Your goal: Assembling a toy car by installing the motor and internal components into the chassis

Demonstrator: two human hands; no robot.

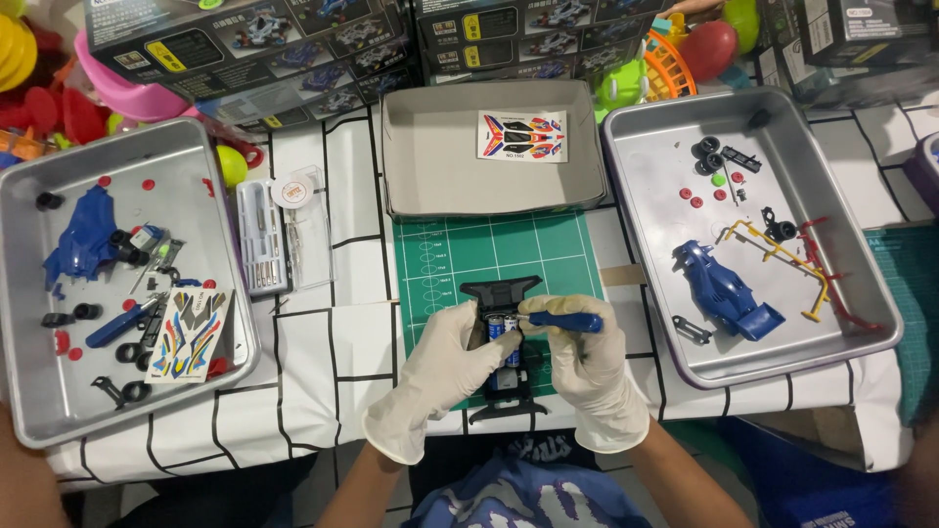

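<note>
My gloved left hand and right hand cover the mid-section of the black toy car chassis; screwdriver tip hidden; small parts in right tray too tiny to identify.

The counter wears a white cloth with black lines. At its centre lies a green cutting mat; at twelve o'clock a grey cardboard lid. A metal tray sits at nine o'clock and a second metal tray at three o'clock (both hold small parts). Between the left tray and the mat lies a clear tool case. Black boxes line the far edge.
</note>
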